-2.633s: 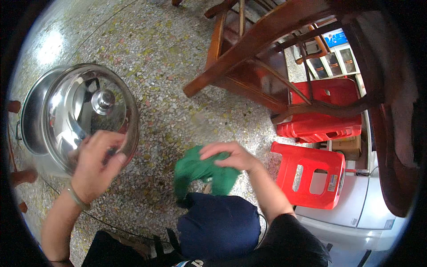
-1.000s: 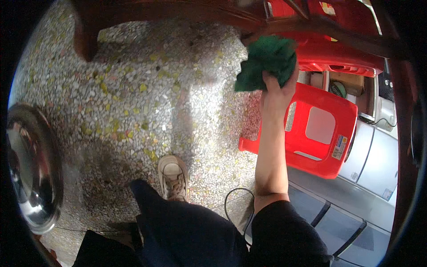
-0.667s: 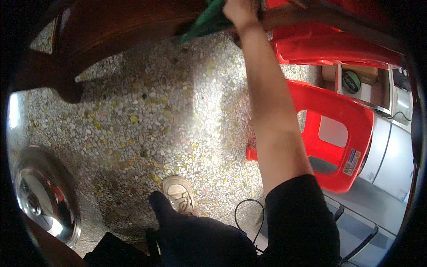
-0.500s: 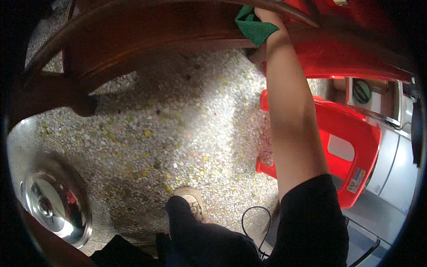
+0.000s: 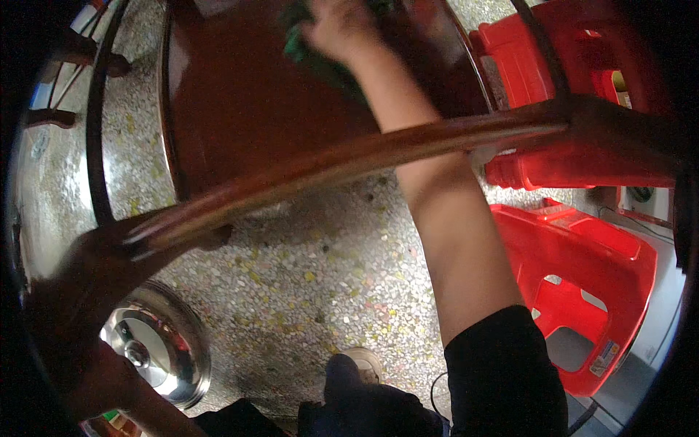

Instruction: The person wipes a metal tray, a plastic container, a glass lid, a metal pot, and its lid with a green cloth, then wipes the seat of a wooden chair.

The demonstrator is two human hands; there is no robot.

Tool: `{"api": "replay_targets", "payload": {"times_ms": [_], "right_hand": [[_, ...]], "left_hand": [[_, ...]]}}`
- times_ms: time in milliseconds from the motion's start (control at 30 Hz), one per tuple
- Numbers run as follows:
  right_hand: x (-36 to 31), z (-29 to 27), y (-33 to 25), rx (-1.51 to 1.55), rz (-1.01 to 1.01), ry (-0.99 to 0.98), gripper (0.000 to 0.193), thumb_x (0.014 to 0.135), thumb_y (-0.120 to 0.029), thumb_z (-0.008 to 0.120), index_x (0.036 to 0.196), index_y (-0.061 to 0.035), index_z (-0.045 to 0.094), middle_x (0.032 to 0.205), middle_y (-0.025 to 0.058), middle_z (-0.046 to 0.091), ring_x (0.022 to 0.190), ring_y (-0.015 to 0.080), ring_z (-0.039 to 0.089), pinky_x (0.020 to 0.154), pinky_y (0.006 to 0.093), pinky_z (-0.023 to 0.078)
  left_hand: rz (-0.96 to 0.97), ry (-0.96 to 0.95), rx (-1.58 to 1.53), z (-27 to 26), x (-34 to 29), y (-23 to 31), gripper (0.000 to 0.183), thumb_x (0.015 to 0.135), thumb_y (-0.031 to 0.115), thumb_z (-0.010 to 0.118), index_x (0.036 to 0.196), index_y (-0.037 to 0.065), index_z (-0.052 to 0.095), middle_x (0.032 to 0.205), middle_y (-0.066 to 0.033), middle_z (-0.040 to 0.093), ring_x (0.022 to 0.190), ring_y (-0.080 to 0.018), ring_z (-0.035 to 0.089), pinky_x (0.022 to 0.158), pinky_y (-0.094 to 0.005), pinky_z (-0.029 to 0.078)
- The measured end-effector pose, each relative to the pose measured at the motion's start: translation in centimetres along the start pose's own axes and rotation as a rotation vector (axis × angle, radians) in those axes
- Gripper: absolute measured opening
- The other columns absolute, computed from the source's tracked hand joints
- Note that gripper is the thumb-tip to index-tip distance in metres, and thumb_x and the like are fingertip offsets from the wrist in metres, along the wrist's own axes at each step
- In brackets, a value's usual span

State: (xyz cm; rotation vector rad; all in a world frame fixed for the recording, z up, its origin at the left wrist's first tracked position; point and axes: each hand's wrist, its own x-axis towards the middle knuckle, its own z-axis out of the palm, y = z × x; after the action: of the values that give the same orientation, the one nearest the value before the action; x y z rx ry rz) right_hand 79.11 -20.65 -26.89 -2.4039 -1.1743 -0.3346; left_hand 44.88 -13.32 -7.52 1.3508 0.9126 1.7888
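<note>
A dark brown wooden chair (image 5: 255, 135) takes up the upper view, with a curved rail (image 5: 349, 156) crossing in front of its broad flat panel. My right arm passes behind that rail. At the top, my right hand (image 5: 338, 29), blurred, is closed over a bunched green cloth (image 5: 295, 45) and presses it against the panel. Low on the left, my left hand (image 5: 98, 382) is in deep shade against the chair's dark wooden end. Its fingers cannot be made out.
Red plastic stools (image 5: 582, 269) stand on the right, beside pale grey surfaces. A shiny round metal lid or basin (image 5: 175, 349) lies on the speckled stone floor (image 5: 306, 291) at lower left. My shoe (image 5: 368, 360) is near the bottom middle.
The chair now shows its broad panel, with the rail lower in view. My right hand and the green cloth have moved left, onto the panel. My left hand has come into view.
</note>
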Motion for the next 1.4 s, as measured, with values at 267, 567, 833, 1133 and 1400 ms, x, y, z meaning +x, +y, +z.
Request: {"api": "replay_targets", "payload": {"times_ms": [267,567,833,1133,1400], "right_hand": [[-11.0,-3.6,-9.6,0.835,-0.652,-0.365,0.035,0.074,-0.007,0.061,0.108,-0.0103,0.054,0.116,0.0125,0.052,0.112,0.0322,0.048,0.096,0.0428,0.038],[-23.8,-24.4,-3.2,1.363,0.740,-0.514,0.049,0.073,-0.018,0.065,0.119,-0.0066,0.052,0.118,0.0134,0.055,0.111,0.0229,0.051,0.096,0.0364,0.040],[4.4,-20.2,7.0,0.038,-0.042,-0.085,0.055,0.081,-0.024,0.057,0.131,-0.0081,0.039,0.128,0.0202,0.045,0.120,0.0304,0.043,0.098,0.0390,0.038],[8.0,-5.7,16.7,-0.120,0.553,-0.643,0.084,0.085,-0.039,0.058,0.145,-0.0158,0.003,0.147,0.0226,0.002,0.136,0.0367,0.009,0.109,0.0412,0.019],[17.6,5.2,7.2,-0.244,0.280,-0.143,0.066,0.076,-0.043,0.051,0.137,-0.0281,0.033,0.142,0.0084,0.031,0.127,0.0317,0.035,0.101,0.0495,0.032]], "left_hand": [[-0.025,-0.966,-0.155,-9.1,7.8,-2.3,0.051,0.089,0.023,0.037,0.126,-0.012,0.039,0.130,-0.0259,0.043,0.120,-0.0380,0.043,0.105,-0.0489,0.030],[0.083,-0.302,0.132,-10.5,4.8,-3.9,0.053,0.090,0.030,0.031,0.124,-0.011,0.040,0.123,-0.0279,0.047,0.114,-0.0426,0.046,0.102,-0.0498,0.032],[0.044,-0.393,-0.076,-8.6,3.7,-3.9,0.050,0.091,0.030,0.032,0.122,-0.008,0.041,0.118,-0.0266,0.048,0.110,-0.0422,0.047,0.099,-0.0512,0.033],[-0.010,-0.571,-0.185,-7.1,4.7,-3.9,0.046,0.092,0.030,0.032,0.121,-0.004,0.042,0.114,-0.0252,0.050,0.105,-0.0417,0.049,0.095,-0.0527,0.035],[-0.068,-0.645,-0.242,-7.6,5.1,-3.4,0.042,0.092,0.030,0.032,0.119,-0.001,0.042,0.109,-0.0239,0.051,0.101,-0.0413,0.050,0.092,-0.0541,0.037]]}}
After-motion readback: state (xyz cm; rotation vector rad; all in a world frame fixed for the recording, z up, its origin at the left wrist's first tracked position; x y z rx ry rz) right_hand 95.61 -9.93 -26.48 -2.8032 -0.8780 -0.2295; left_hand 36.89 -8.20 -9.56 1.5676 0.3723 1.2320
